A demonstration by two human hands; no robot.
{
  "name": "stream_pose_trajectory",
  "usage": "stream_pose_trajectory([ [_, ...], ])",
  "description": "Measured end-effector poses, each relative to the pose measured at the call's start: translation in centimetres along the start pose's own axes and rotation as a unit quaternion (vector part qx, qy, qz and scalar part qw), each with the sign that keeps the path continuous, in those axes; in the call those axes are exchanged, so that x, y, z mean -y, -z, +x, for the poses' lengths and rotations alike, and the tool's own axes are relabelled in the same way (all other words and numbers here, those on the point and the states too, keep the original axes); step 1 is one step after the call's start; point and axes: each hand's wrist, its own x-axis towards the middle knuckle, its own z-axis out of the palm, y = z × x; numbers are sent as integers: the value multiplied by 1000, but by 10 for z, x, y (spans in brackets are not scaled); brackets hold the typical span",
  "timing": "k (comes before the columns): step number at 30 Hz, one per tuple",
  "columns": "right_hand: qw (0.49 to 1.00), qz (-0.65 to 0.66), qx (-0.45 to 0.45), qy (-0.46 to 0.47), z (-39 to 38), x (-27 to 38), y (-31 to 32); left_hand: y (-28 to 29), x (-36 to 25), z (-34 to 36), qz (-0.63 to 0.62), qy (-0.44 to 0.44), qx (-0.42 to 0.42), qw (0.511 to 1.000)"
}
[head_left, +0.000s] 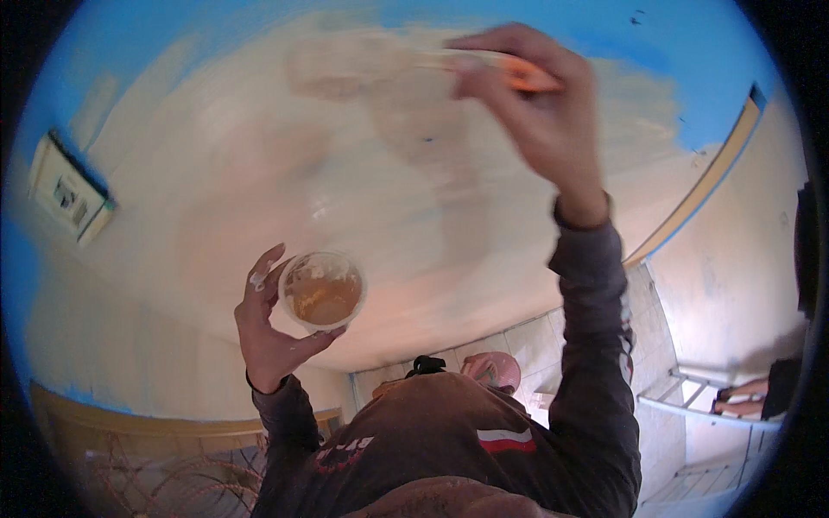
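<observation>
My left hand point(263, 337) is wrapped round a small round tub point(304, 264), whose open top shows tan paint inside and white smears along its wall. A whitish smudge marks one of the fingers. Higher up and to the right, my right hand point(553, 112) grips a paintbrush point(440, 60) by its orange and pale handle. The brush points left and its head, blurred by motion, lies over the wall point(199, 164); whether the bristles touch cannot be told. Cream paint covers the wall's middle, with bright blue along the top and left.
A pale wall plate point(71, 192) sits at the left. Wooden trim point(704, 192) runs down the right. A pink slipper point(499, 369) shows at the tiled floor point(535, 350). At the lower right, another person's legs point(747, 399) are beside a light metal ladder point(691, 406). Tangled cables point(173, 479) lie lower left.
</observation>
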Motion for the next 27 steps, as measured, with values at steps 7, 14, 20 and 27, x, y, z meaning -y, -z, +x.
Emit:
stream_pose_trajectory([
  [7, 996, -83, 15, -15, 13, -31, 17, 3, 0, -1, -25, 9, -1, 1000],
  [14, 967, -226, 3, -114, -17, -31, 159, 4, 2, -1, -22, 4, 2, 1000],
  [20, 933, -270, -61, -229, -40, -29, 252, 3, 12, 3, -40, -37, 8, 998],
  [27, 893, -392, -141, -172, -62, -21, 308, 8, 6, 5, -35, -8, 37, 999],
])
